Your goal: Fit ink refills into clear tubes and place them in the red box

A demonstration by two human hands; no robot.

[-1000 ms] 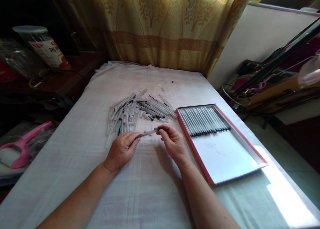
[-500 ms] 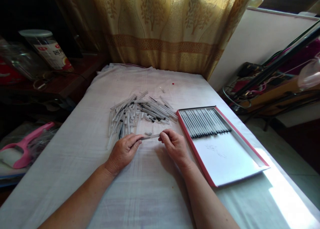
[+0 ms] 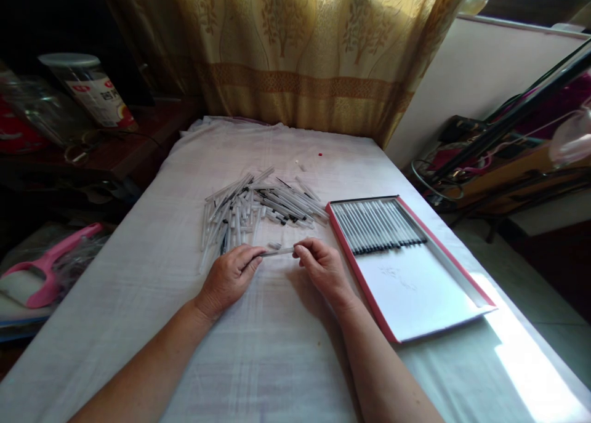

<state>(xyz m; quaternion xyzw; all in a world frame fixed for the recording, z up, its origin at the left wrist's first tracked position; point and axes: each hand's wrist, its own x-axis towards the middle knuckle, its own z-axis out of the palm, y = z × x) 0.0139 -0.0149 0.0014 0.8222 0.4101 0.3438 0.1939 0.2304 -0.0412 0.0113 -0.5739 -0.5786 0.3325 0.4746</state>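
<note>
Between my two hands a slim clear pen (image 3: 279, 252) is held level above the white cloth. My left hand (image 3: 234, 274) is closed round its left end, thumb on top. At the other end, the fingertips of my right hand (image 3: 321, 266) pinch the tip. A loose pile of clear pen parts (image 3: 237, 217), some with black pieces, lies just beyond my hands. To the right of my right hand is a shallow red-edged box lid (image 3: 376, 315). In its far half a row of pens (image 3: 376, 226) lies side by side, black ends toward me.
A white cloth (image 3: 249, 361) covers the table. A small red piece (image 3: 320, 154) lies near its far side, before a gold curtain (image 3: 300, 96). On the dark side table at left stands a lidded jar (image 3: 104, 100); a pink-handled item (image 3: 50, 266) sits below.
The pen and both hands stay in nearly the same place and grip. My right fingers have shifted very slightly at the pen's tip.
</note>
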